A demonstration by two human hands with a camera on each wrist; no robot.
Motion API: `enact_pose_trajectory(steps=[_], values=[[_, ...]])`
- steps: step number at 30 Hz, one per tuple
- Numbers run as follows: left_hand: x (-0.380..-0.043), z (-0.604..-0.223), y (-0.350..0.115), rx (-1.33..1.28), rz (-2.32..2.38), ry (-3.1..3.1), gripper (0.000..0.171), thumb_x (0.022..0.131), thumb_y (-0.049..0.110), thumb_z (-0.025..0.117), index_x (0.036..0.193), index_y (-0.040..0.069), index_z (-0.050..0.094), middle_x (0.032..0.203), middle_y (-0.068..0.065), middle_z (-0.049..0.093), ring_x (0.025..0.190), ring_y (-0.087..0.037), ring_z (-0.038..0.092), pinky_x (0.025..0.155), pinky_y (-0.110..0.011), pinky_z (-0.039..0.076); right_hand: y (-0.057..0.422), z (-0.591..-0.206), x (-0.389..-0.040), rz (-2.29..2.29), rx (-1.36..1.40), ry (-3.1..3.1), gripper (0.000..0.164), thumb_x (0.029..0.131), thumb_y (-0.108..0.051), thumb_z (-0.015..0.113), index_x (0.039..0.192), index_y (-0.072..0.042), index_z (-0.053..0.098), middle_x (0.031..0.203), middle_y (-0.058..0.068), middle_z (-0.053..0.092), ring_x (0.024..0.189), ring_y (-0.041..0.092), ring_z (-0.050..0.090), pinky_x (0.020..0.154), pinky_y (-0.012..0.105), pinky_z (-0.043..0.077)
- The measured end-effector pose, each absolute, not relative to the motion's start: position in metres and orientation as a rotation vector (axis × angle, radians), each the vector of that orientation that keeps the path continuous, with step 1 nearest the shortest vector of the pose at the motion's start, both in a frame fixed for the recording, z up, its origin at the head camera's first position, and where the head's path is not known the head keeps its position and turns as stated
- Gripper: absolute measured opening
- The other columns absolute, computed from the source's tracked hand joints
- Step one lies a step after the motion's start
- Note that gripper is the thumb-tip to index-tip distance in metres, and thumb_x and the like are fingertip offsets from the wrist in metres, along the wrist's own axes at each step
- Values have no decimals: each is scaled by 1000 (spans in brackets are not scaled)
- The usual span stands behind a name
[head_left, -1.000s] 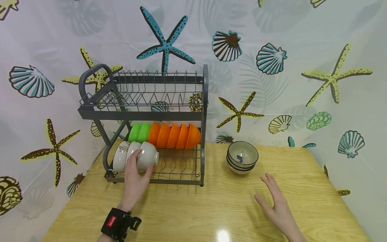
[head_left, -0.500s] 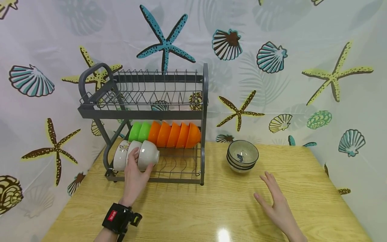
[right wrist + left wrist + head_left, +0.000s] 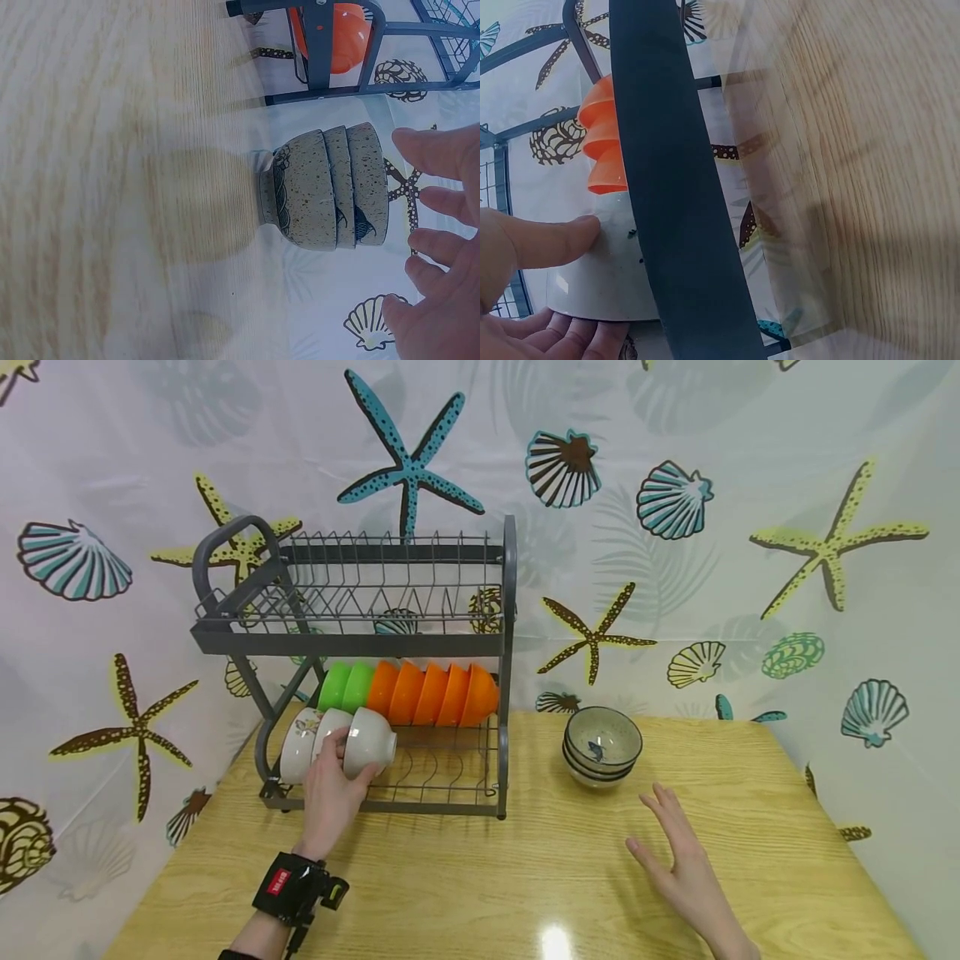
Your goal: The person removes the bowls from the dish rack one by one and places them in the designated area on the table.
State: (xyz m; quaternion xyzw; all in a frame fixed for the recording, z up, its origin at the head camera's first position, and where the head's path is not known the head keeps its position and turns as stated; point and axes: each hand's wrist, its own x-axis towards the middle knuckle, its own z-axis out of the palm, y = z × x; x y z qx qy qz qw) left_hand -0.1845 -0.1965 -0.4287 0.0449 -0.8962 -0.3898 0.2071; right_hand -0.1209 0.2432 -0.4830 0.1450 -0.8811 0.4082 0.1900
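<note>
On the lower tier of the dark grey dish rack (image 3: 352,645), my left hand (image 3: 330,793) grips the rightmost white bowl (image 3: 371,745). In the left wrist view the thumb (image 3: 555,241) presses its outer side, and the fingers (image 3: 574,337) lie at its rim. To its left stand another white bowl (image 3: 330,724) and a flower-patterned white bowl (image 3: 297,752), all on their sides. My right hand (image 3: 686,868) hovers over the table with fingers spread, touching nothing. Beyond it is a stack of speckled bowls (image 3: 603,739), nested upright.
Behind the white bowls, green bowls (image 3: 336,687) and several orange bowls (image 3: 431,695) form a row on the rack. Its wire upper tier (image 3: 360,587) overhangs them. A patterned cloth (image 3: 697,585) hangs behind the wooden table (image 3: 465,877).
The rightmost white bowl has shifted slightly right, away from its neighbour, with my left fingers in between. My right hand has drifted slightly left.
</note>
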Motion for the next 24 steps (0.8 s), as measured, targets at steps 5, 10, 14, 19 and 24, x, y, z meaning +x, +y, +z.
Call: enact_pose_trajectory(steps=[5,10,14,19,24], values=[[-188,-430,-200,131,-1049,-2531,65,84,12,81,137,-8,51,120,-32,66,106,-44,65,87,-56,53,243,-483,-121,1132,409,-2476,60,89,-5,73,143,2,48,158,33,31,147,59,19,109,82,21],[-191,-429,-201,127,-1053,-2541,59,84,13,81,133,-10,55,122,-32,66,108,-45,65,88,-58,53,244,-484,-121,1111,399,-2481,60,90,-6,73,144,0,48,159,32,31,150,55,19,117,74,20],[-191,-431,-199,142,-1110,-2546,55,87,14,78,131,-10,53,123,-34,65,111,-46,64,92,-58,52,245,-485,-120,1063,393,-2478,60,90,-7,73,145,-4,49,159,30,33,155,39,19,129,37,14],[-192,-438,-196,161,-1244,-2495,48,90,9,75,126,-10,50,122,-34,65,119,-47,61,102,-61,47,246,-486,-119,1054,391,-2477,60,90,-8,73,145,-4,49,159,29,33,157,21,15,129,44,16],[-193,-443,-194,152,-1312,-2427,45,90,5,74,124,-11,50,120,-36,66,119,-47,62,104,-63,46,248,-488,-118,1048,395,-2476,60,90,-7,73,145,-4,49,160,28,33,156,15,13,125,24,13]])
